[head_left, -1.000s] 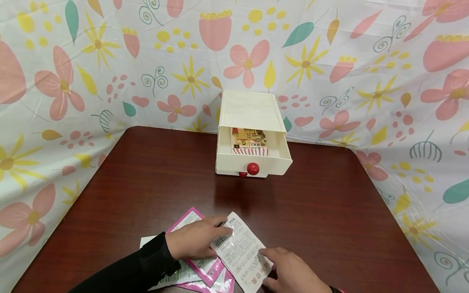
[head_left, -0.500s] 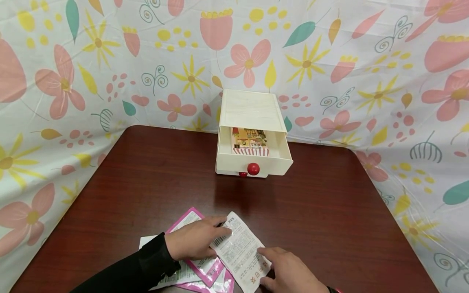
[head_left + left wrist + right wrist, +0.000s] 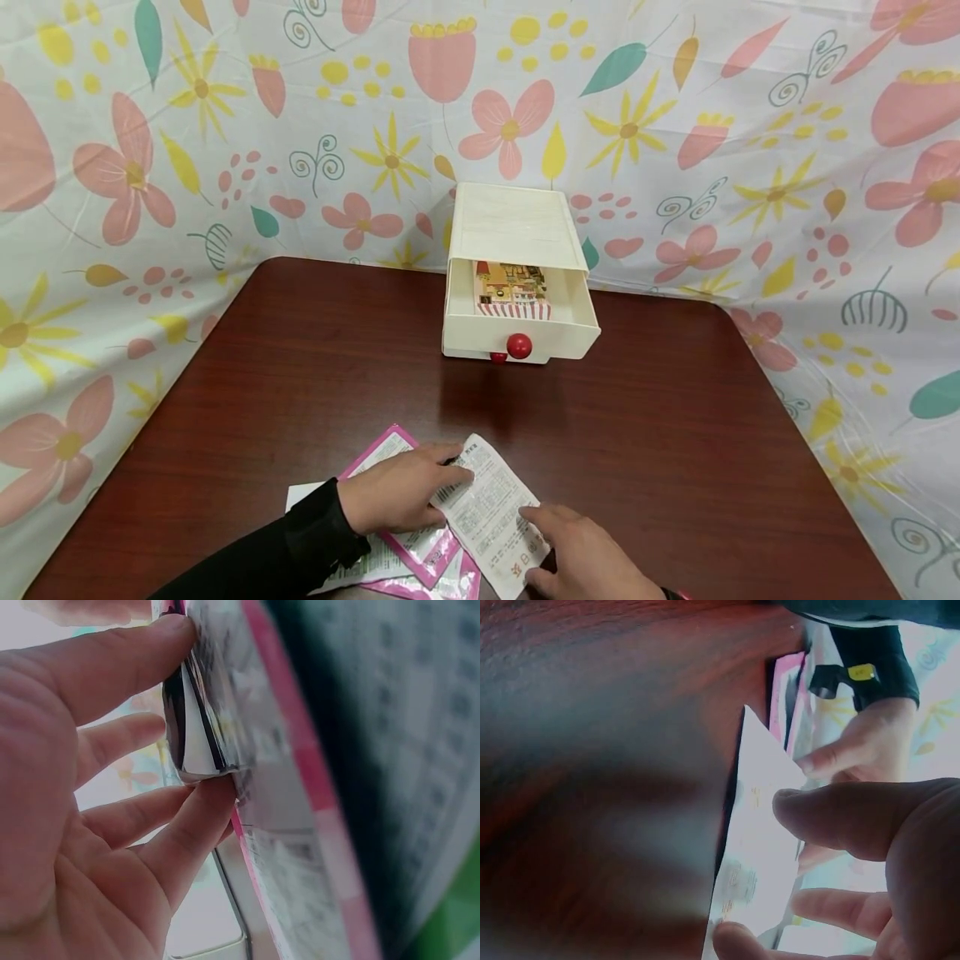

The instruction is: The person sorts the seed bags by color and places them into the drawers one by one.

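Observation:
A white printed packet (image 3: pixel 495 517) with small text and a barcode lies at a slant between both hands, near the table's front edge. My left hand (image 3: pixel 401 490) holds its upper left side, thumb and fingers spread along the edge. In the left wrist view, the thumb and a finger meet a silvery packet edge. The right hand (image 3: pixel 588 554) grips the packet's lower right side, its thumb and index finger apart on the edge. Under the left hand, pink-edged packets (image 3: pixel 431 554) and a white packet (image 3: pixel 296 493) overlap in a loose pile, partly hidden by the wrist.
A cream drawer box (image 3: pixel 517 221) stands at the back of the dark brown table (image 3: pixel 337 350). Its upper drawer (image 3: pixel 558 333) is pulled out, with a colourful illustrated packet (image 3: pixel 512 287) inside. Flower-patterned cloth (image 3: pixel 300 108) hangs behind and beside the table.
My right hand has shifted slightly left along with the white packet's lower right side. The left hand, the pile and the drawer box stay where they were.

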A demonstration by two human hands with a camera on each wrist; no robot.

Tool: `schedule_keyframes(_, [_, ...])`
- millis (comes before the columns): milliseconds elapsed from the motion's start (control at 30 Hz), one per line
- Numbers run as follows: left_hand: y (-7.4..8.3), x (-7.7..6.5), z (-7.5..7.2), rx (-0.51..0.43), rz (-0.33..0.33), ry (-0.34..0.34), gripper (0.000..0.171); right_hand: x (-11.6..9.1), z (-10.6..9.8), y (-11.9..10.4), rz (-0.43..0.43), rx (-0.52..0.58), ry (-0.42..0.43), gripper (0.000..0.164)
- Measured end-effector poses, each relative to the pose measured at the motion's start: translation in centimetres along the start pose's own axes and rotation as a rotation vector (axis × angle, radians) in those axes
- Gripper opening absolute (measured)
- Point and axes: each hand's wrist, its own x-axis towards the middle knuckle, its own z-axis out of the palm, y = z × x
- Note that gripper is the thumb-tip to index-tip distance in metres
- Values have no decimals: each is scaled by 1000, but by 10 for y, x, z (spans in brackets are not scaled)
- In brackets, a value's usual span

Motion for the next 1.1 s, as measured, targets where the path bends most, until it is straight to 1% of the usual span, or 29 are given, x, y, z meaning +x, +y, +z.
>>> schedule_keyframes(100, [0, 0, 0, -2, 14, 1, 60, 3, 1, -2, -3, 12, -23, 60])
schedule_keyframes(300, [0, -1, -2, -1, 23, -7, 56, 5, 0, -1, -21, 20, -32, 60])
schedule_keyframes(367, [-1, -1, -2, 31, 32, -4, 51, 4, -4, -1, -23, 19, -42, 60])
schedule_keyframes(433, [-1, -1, -2, 70, 45, 1, 45, 2, -9, 0, -5, 11, -47, 61])
schedule_keyframes(533, [-1, 0, -1, 126, 63, 8, 37, -3, -17, 2, 34, -10, -32, 61])
schedule_keyframes(667, [-1, 1, -1, 131, 60, 4, 34, -10, -23, 9, 78, -41, -3, 59])
schedule_keyframes(767, [-1, 1, -3, 92, 39, -3, 39, -15, -24, 14, 87, -75, 17, 58])
schedule_keyframes(933, [1, 4, -4, 27, 0, -18, 60, -15, -19, 16, 76, -111, 3, 60])
schedule_keyframes(1033, [2, 6, -4, 25, 16, -15, 63, -13, -16, 13, 91, -108, -31, 62])
schedule_keyframes(1100, [2, 8, -4, 42, 36, -8, 59, -11, -14, 10, 98, -103, -35, 58])
